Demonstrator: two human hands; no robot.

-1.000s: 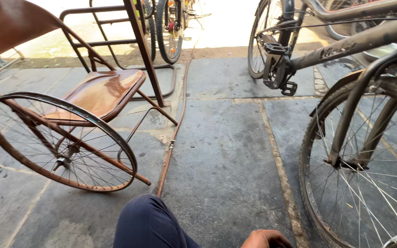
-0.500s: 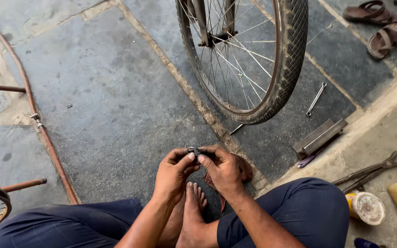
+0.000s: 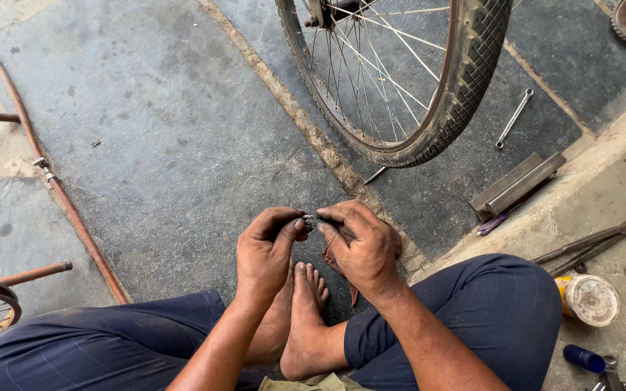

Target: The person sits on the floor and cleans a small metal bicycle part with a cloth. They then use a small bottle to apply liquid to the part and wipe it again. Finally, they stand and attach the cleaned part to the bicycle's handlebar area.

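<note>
Here the left hand [image 3: 268,250] and right hand [image 3: 360,242] meet above the person's bare feet [image 3: 306,304], fingertips pinched together on a small dark part [image 3: 309,219] held between them; it is too small to tell what kind of piece it is. Both hands are clamped on it, thumbs and forefingers closed from either side. The person sits cross-legged on the stone floor [image 3: 168,145] in dark blue trousers [image 3: 487,318]. Just ahead of the hands stands a bicycle wheel [image 3: 414,80], its tyre resting on the floor. A spanner [image 3: 513,119] lies to the right of the wheel, and a grey metal block [image 3: 517,185] lies near it by the kerb. Long pliers [image 3: 603,239] rest farther right, beside a small round tin [image 3: 588,298]. A rusty rod [image 3: 52,181] runs along the floor on the left, well apart from the hands
</note>
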